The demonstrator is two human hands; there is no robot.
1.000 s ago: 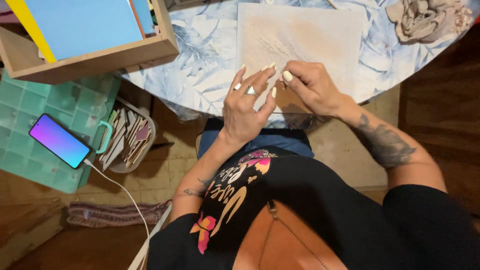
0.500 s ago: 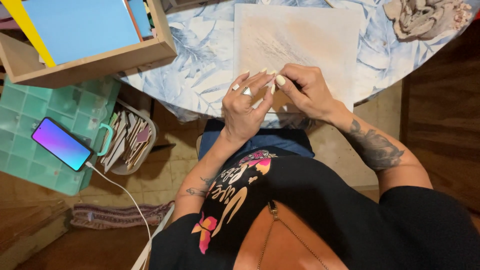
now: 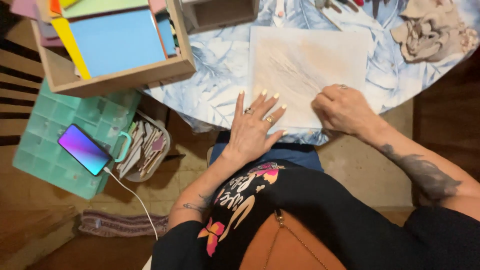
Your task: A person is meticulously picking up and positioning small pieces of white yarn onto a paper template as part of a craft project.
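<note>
On the round worktop (image 3: 220, 75) with its leaf-print cloth, your left hand (image 3: 252, 127) lies flat, open on the pale board (image 3: 305, 65), your right hand (image 3: 345, 107) curls shut, grip contents hidden, beside it; a shove could slide the board off the near edge.

Warm, dim indoor light, brightest on the worktop (image 3: 220, 75); dark, murky corners, perhaps slightly soft from motion; no glare.

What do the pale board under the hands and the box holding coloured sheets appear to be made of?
The board looks like matte canvas or primed panel, judging by its faint brushed streaks; which one is unclear. The box looks like unfinished light wood, with bare tan walls.
</note>
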